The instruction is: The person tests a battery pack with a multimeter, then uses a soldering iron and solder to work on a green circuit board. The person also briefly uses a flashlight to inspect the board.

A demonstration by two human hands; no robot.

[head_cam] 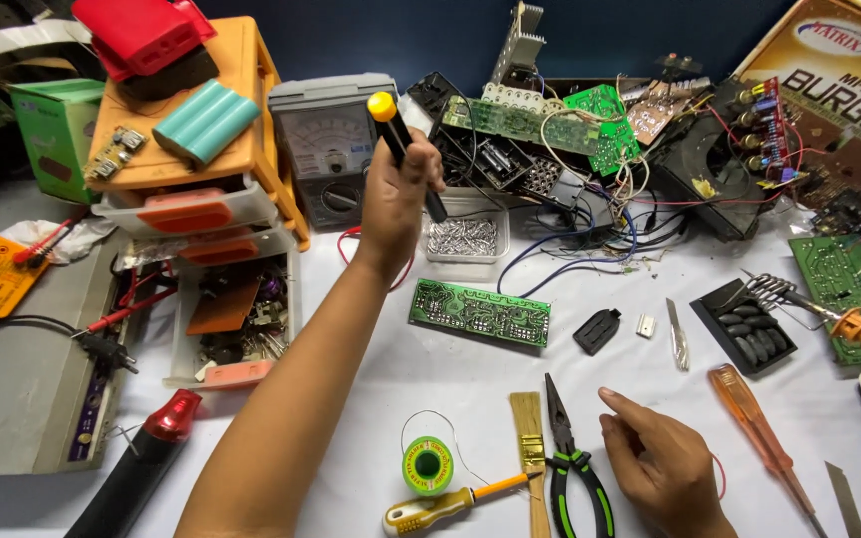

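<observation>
Left hand [399, 194] clenched around a black-handled screwdriver [403, 142] with a yellow cap, held above the tray of small metal parts [464, 237] at about 12 o'clock on the bench. We judge it light, stiff, slick plastic; best gripped mid-handle. Long axis runs from 11 o'clock, cap end, down toward 5 o'clock; the tip hides behind the fingers. Right hand [662, 463] rests released at 5 o'clock, beside the green-handled pliers [572, 460], holding nothing.

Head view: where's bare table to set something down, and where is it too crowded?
Free: the white patch between the green circuit board, solder spool and pliers; another between the black clip and right hand. Crowded: the wire tangle at the back.
</observation>
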